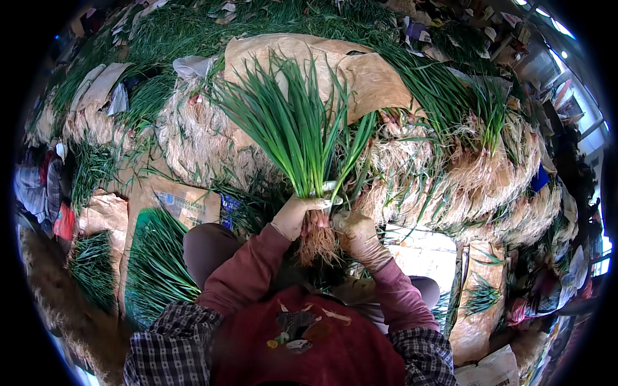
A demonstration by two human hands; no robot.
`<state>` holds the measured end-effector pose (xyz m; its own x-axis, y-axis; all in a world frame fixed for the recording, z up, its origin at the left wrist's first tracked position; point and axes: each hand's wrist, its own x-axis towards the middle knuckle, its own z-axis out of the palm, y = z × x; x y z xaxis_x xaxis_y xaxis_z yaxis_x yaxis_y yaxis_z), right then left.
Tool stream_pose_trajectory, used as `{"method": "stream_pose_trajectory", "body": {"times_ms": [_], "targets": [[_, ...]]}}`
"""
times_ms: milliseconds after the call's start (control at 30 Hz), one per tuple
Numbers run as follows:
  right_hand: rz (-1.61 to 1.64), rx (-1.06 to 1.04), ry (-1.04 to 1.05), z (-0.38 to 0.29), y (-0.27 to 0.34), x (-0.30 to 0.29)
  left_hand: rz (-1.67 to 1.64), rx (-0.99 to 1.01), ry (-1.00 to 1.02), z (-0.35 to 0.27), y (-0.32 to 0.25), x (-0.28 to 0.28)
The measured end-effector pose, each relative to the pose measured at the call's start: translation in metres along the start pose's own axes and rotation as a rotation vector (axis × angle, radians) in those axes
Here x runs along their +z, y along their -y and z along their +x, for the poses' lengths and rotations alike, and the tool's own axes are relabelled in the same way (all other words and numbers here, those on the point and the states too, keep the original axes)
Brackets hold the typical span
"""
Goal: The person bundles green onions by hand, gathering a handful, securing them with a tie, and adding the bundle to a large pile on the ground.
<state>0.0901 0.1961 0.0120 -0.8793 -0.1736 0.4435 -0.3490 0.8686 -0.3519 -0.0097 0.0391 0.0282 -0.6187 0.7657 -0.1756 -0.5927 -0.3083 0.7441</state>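
Observation:
My left hand [298, 214], in a pale thin glove, is wrapped around a bunch of green onions [299, 159] just above the bulbs. Their long green leaves fan out away from me, and the reddish bulbs and tan roots [319, 243] hang below the grip toward my lap. One leafy stalk [356, 153] leans off to the right of the bunch near my left fingertips. Close beside the bulbs is my right hand [356, 235], also gloved and smudged, with its fingers curled. Whether those fingers hold anything is hidden.
Beyond my hands lies a long heap of green onions with pale roots [212, 130] facing me, partly covered by brown paper [381, 79]. More green onions [159, 265] lie at my left. A brown paper sheet [483, 309] is at right. People sit at both sides.

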Motion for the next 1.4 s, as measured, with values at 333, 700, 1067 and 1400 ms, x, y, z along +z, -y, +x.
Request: {"method": "stream_pose_trajectory", "body": {"times_ms": [333, 700, 1067, 1400], "targets": [[0.888, 0.751, 0.242, -0.015, -0.035, -0.028, -0.201, -0.042, 0.063, -0.017, 0.005, -0.021], [1.066, 0.419, 0.124, 0.054, 0.002, 0.004, -0.135, -0.203, 0.215, -0.008, 0.023, -0.054], [-0.161, 0.394, 0.628, -0.012, -0.078, 0.016, -0.324, 0.011, 0.433, -0.024, -0.034, -0.018], [-0.541, 0.428, -0.139, 0.098, -0.067, 0.082, -0.382, 0.220, 0.839, -0.049, -0.082, -0.025]]}}
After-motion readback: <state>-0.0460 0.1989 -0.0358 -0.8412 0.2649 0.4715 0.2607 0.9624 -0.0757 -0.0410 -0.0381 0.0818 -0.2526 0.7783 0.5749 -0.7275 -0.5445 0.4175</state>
